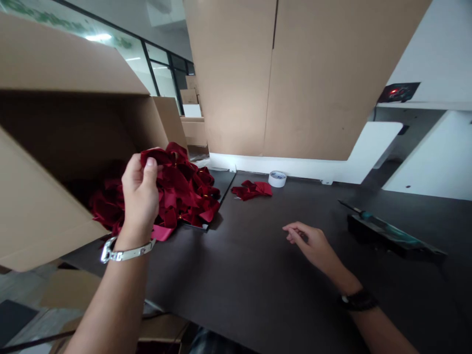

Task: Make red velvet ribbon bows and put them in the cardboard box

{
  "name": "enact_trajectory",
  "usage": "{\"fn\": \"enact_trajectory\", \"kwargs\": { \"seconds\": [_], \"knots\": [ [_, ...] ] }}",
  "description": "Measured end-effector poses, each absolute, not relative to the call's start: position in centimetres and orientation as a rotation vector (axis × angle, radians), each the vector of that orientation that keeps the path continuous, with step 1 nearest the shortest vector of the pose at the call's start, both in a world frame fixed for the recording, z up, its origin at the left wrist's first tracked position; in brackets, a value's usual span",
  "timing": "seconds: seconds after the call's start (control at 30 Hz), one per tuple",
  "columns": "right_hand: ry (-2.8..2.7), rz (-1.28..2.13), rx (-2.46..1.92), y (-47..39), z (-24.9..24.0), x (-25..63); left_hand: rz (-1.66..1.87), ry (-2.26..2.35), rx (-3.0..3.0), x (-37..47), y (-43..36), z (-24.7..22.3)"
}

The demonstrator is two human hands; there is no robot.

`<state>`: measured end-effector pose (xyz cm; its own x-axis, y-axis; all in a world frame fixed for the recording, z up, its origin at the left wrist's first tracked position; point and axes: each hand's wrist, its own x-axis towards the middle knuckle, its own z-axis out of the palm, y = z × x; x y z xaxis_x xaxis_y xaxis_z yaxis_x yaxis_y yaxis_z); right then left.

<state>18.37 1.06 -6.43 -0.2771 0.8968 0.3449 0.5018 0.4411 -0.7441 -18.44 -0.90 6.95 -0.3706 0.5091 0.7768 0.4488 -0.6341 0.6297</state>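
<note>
My left hand (142, 184) is closed, thumb against fingers, on a dark red velvet bow (158, 156) at the top of a heap. The heap of red velvet bows (188, 191) spills from the mouth of a tipped cardboard box (47, 196), with small gold bits showing among the loops. My right hand (308, 241) hovers over the dark table (243, 275), its fingers curled together and nothing visible in them. Apart from the heap, one red bow (252, 190) lies farther back, beside a white roll of tape (277, 179).
A large cardboard panel (295, 78) stands upright behind the table. On the right lies a dark, long device (394, 236) with a pen-like tool (363, 214) on it. A small black unit with a red light (398, 92) sits on a white shelf. Cartons (190, 98) are stacked behind.
</note>
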Motion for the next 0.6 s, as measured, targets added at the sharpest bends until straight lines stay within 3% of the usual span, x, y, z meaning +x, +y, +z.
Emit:
{"fn": "enact_trajectory", "kwargs": {
  "seconds": [0.13,0.5,0.6],
  "knots": [
    [-1.912,0.688,-1.140,0.8,-6.6,18.0,2.174,1.112,1.549,-15.8,-0.5,7.1],
    [-1.614,1.061,-0.716,-0.9,-5.0,16.0,1.332,0.640,0.976,-4.2,0.7,2.7],
    [-1.654,0.941,-0.659,-0.9,-5.2,16.2,1.168,0.693,0.802,-2.0,1.1,0.6]
  ]
}}
